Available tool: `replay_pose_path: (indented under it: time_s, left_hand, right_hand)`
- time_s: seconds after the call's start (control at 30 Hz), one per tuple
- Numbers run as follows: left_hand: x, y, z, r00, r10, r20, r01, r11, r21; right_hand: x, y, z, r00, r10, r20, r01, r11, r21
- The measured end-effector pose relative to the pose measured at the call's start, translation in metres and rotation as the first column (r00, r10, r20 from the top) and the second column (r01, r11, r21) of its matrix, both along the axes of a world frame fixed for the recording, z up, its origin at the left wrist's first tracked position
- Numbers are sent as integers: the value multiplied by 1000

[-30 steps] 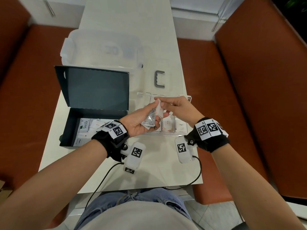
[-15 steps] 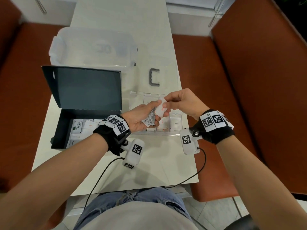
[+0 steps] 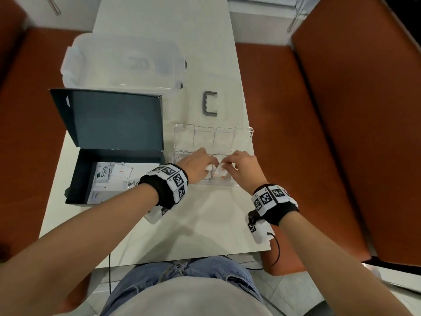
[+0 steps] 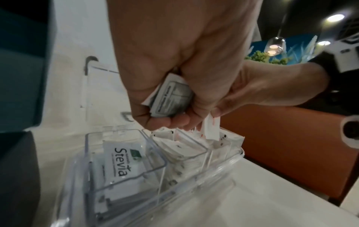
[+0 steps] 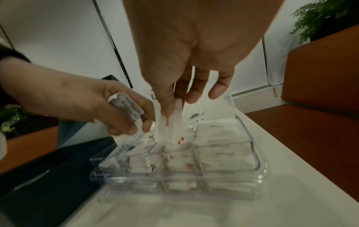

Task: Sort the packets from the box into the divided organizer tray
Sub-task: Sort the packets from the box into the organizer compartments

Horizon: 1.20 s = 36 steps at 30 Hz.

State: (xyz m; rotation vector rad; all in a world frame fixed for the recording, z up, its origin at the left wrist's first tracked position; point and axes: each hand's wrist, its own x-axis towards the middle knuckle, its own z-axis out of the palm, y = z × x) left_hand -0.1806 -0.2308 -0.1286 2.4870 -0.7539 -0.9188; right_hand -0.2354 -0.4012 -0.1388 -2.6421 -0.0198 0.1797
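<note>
The clear divided organizer tray [image 3: 218,182] [image 4: 136,176] [image 5: 258,162] sits on the white table with its lid open behind it. My left hand [image 3: 197,166] [image 4: 169,107] [image 5: 124,116] hovers over its left half, gripping a small stack of grey-printed packets [image 4: 170,98] [image 5: 126,106]. My right hand [image 3: 239,166] [image 5: 174,98] pinches a white packet with red print [image 3: 220,171] [image 4: 210,130] [image 5: 170,122], its lower end down in a middle compartment. A Stevia packet [image 4: 120,161] lies in the left compartment. The dark box [image 3: 91,174] on the left holds more packets [image 3: 114,176].
A clear plastic storage tub [image 3: 123,62] stands behind the box. A grey handle-shaped piece [image 3: 210,103] lies behind the tray. Orange benches [image 3: 319,133] flank the table. Cables [image 3: 276,249] hang from the wrist cameras near the front edge.
Both hands have dropped from above the tray down onto it. The right hand now holds the red-print packet apart from the left hand's stack and has lowered it into a compartment.
</note>
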Motion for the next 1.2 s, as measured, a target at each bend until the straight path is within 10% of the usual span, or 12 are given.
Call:
replay_pose_path:
  time_s: [0.73, 1.2]
  left_hand:
    - [-8, -8, -3, 969, -182, 167, 160, 978, 136]
    - [-2, 7, -8, 988, 14, 154, -5, 998, -59]
  right_hand:
    - [-13, 7, -19, 987, 90, -130, -114, 976, -184]
    - [-5, 7, -17, 989, 36, -141, -65, 975, -211]
